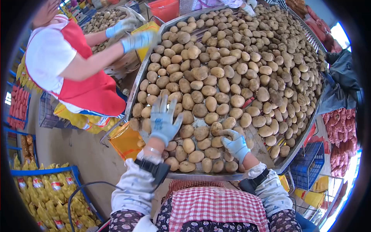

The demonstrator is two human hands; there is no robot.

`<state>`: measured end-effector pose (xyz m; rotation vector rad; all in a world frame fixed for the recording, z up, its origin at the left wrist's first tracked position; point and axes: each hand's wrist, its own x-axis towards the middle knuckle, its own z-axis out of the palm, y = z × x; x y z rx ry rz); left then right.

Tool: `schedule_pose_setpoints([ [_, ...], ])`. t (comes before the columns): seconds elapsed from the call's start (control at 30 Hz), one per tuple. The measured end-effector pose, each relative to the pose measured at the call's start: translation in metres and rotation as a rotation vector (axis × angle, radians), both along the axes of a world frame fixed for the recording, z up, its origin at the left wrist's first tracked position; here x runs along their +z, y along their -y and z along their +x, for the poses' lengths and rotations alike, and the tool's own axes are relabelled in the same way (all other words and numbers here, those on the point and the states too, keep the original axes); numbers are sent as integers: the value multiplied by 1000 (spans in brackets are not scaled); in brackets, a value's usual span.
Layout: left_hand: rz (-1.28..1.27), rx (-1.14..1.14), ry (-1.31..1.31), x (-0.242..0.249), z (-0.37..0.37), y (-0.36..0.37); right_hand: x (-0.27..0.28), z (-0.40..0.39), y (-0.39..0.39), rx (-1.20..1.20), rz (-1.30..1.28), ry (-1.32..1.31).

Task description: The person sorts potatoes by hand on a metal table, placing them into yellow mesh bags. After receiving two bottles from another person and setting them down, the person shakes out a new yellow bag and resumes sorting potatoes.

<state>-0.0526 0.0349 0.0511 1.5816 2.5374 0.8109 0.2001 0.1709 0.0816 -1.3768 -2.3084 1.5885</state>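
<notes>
Many brown potatoes (208, 91) cover a metal-rimmed sorting table (133, 91). My left hand (164, 120), in a pale glove with blue palm print, lies over potatoes near the table's left front, its fingers spread and nothing held. To its right, my right hand (235, 144), in a light blue glove, rests among potatoes near the front edge. Its fingers are bent, with the thumb and a finger reaching left beside a potato; whether they grip it I cannot tell. A bare strip of the table's surface (259, 145) shows right of that hand.
A co-worker in a red apron (91, 73) stands at the left, gloved hands over a yellow crate (148, 33). An orange bag (125, 141) hangs at the left corner. Blue crates (309, 164) stand at the right, bagged potatoes (54, 193) at the lower left.
</notes>
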Motion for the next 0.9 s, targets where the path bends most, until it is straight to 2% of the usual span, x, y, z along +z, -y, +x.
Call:
schedule_pose_setpoints([
  [0.03, -29, 14, -138, -5, -6, -18, 0, -3, -5, -13, 7, -3],
  [0.07, -58, 33, -273, -9, -10, -28, 1, -4, -13, 14, 303, -141],
  [0.1, -54, 34, -270, -13, -7, -25, 2, -8, -23, 53, 597, -274],
  [0.13, -119, -38, -280, -8, 0, -15, 15, -17, -34, 82, 830, -157],
  [0.17, -186, -118, -292, -6, 7, -4, 13, -22, -41, 74, 829, -156],
  [0.23, -169, -183, -272, -6, 15, 24, 6, -26, -52, 235, 980, 285],
  [0.27, -280, -234, -196, 5, 19, 37, 11, -30, -45, 403, 1003, 478],
  [0.3, -388, -285, -117, 15, 20, 41, 6, -28, -31, 394, 1005, 478],
  [0.33, -386, -294, -120, 31, 19, 33, -2, -21, -13, 466, 958, 470],
  [0.4, -805, -132, 531, 59, 17, 4, -1, -13, -1, 529, 903, 469],
  [0.43, -805, -140, 529, 51, 13, -11, 7, -11, -1, 535, 814, 389],
  [0.5, -29, -332, 343, 18, 8, -41, 12, -8, -10, 527, 736, 313],
  [0.53, -23, -346, 344, 7, 13, -51, 10, -6, -19, 329, 710, 158],
  [0.57, -34, -354, 82, -1, 22, -60, 11, -6, -28, 138, 681, 5],
  [0.6, -42, -346, -179, -8, 29, -65, 14, -7, -37, 26, 806, -2],
  [0.63, -33, -343, -178, -5, 34, -61, 15, -8, -50, -64, 833, -31],
  [0.7, -179, -451, -91, 8, 49, -28, 14, -12, -64, -190, 920, 211],
  [0.73, -186, -459, -91, 11, 54, -10, 1, -5, -74, -100, 993, 176],
  [0.77, -190, -439, -41, 14, 56, 4, 16, -14, -64, -108, 996, 173],
  [0.83, -189, -434, 6, 23, 47, 12, 41, -28, -37, 307, 499, 542],
  [0.87, -343, -459, 213, 27, 38, 12, 39, -26, -40, 294, 502, 544],
  [0.9, -497, -474, 424, 28, 31, 14, 34, -25, -43, 210, 552, 333],
])
